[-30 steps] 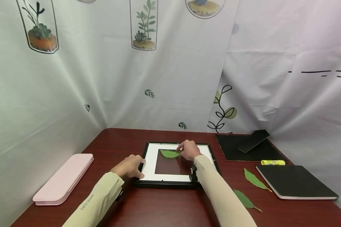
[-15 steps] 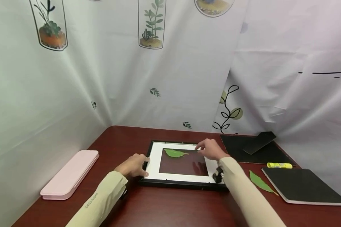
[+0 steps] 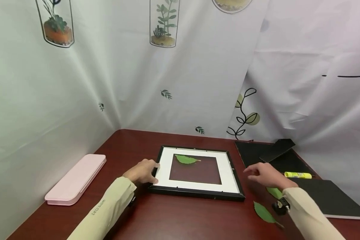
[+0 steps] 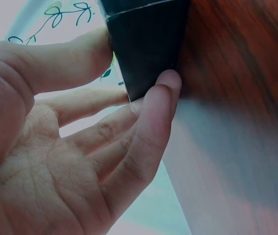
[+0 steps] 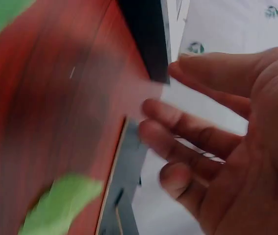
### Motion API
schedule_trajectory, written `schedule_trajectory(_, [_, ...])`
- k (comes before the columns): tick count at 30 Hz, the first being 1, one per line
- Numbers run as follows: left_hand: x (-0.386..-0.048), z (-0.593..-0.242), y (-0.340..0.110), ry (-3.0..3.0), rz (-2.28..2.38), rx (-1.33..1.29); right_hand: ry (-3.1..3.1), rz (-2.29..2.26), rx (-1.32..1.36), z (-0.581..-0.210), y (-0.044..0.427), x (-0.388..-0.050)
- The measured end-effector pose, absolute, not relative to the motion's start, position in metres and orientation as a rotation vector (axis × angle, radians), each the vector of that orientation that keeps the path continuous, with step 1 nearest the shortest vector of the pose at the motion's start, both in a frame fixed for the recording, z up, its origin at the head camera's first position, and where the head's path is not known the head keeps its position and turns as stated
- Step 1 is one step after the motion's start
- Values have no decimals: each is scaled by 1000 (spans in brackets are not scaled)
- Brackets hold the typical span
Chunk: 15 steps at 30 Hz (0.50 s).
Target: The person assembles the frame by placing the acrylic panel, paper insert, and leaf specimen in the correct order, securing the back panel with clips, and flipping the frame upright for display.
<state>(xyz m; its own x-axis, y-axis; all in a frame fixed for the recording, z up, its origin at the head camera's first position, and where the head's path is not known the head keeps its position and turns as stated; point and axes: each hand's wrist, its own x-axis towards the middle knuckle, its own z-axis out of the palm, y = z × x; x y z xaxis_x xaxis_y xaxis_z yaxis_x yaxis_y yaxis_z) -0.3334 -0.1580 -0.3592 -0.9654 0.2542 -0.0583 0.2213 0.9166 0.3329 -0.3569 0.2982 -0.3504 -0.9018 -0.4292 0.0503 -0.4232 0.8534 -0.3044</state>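
Note:
A black picture frame (image 3: 198,192) with a white mat (image 3: 165,168) lies flat on the dark red table. One green leaf (image 3: 186,159) rests inside its window, near the upper left. My left hand (image 3: 141,171) grips the frame's left side, and the left wrist view shows thumb and fingers against the black edge (image 4: 143,44). To the right of the frame, my right hand (image 3: 267,175) hovers with loosely bent fingers and nothing in them. Below it lies a second leaf (image 3: 263,212); a third leaf (image 3: 274,192) is partly hidden behind the hand and wrist.
At the right are a black notebook (image 3: 333,196), a yellow glue stick (image 3: 298,175) and a black backing board (image 3: 249,151) with its stand flap (image 3: 277,150). A pink case (image 3: 78,180) lies at the left. Patterned white cloth hangs behind the table.
My right hand has left the leaf inside the frame and moved right, past the frame's edge toward the loose leaves. The left hand stays at the frame. The head view has shifted slightly.

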Motion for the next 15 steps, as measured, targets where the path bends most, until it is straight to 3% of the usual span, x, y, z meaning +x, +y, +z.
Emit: schedule_trajectory(15, [-336, -358, -159, 2965, 473, 425, 2969, -453, -459, -362, 377, -311])
